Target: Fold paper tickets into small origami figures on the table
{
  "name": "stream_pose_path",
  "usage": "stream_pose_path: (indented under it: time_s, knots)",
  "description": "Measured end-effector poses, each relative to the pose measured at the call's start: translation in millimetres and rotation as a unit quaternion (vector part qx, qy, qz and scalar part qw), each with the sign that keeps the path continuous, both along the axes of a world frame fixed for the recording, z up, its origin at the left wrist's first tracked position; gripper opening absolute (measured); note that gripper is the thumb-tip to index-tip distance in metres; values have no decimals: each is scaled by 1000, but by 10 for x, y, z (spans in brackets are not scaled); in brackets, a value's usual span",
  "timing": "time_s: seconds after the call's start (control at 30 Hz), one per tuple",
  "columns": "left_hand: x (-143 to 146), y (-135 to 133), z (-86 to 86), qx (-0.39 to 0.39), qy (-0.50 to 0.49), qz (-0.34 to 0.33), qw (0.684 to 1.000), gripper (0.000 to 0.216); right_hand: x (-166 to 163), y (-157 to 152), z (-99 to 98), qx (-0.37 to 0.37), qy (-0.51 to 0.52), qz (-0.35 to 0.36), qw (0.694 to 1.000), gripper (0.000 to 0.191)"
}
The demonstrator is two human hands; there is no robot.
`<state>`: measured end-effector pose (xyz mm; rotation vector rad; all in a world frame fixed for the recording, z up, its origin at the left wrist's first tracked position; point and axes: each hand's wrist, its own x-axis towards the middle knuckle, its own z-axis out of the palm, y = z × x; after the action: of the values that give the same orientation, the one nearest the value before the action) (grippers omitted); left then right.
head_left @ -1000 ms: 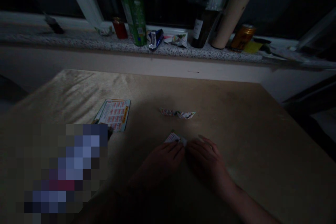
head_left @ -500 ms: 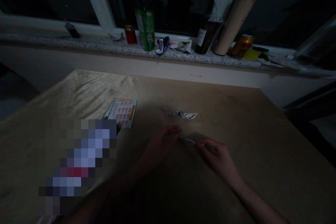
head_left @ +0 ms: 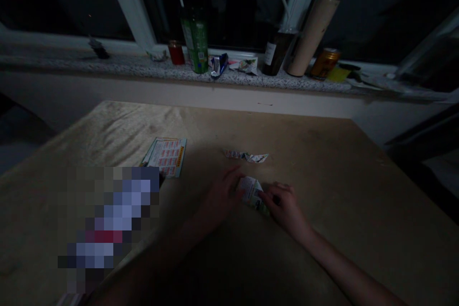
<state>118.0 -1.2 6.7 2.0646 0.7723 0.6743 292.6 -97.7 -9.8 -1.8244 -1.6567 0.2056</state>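
Note:
Between my two hands a small piece of folded printed paper, white with green, is tilted so that its printed face shows. My right hand pinches its right side between thumb and fingers. At the left edge of the paper is my left hand, its thumb and a finger gripping the edge while other fingers stretch forward; dim light blurs this contact. Just beyond the hands, a crumpled, twisted strip of printed paper lies on the table.
Printed cards lie left on the cloth-covered table, behind a pixelated patch. Along the granite sill stand a red jar, a green cup, a dark cup with a straw, a tall tube and an orange can.
The folded paper has turned from nearly edge-on to showing its printed face. My right hand has moved slightly left, closer to my left hand. The view has shifted a little.

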Motion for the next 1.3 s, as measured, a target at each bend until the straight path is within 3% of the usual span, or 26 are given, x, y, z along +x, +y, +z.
stream_pose_path:
  time_s: [0.13, 0.2, 0.3, 0.53, 0.77, 0.93, 1.03, 1.3]
  knots:
    - [-28, -159, 64, 82, 55, -66, 993, 29, -23, -2, -24, -6, -57, -5, 998, 40]
    - [-35, -243, 72, 189, 141, -105, 966, 36, -42, 1, -21, -5, -69, -10, 998, 39]
    - [-38, -317, 45, 244, 196, -127, 941, 48, -72, 6, -5, -8, -81, -16, 997, 39]
    - [-28, -293, -3, 239, 234, -146, 931, 65, -111, -2, 27, -9, -70, 39, 997, 37]
    - [-44, -241, 17, 251, 235, -148, 927, 48, -112, -59, 113, -12, -40, 137, 990, 25]
    - [-60, -163, -85, 290, 226, -204, 907, 45, -25, -63, 98, 1, -61, 115, 992, 20]
    - [-81, -137, -86, 293, 225, -232, 900, 47, 43, -62, 83, 23, -68, 116, 991, 7]
    - [-148, -83, 35, 290, 226, -256, 894, 53, 87, -90, 104, 34, -62, 188, 980, 19]
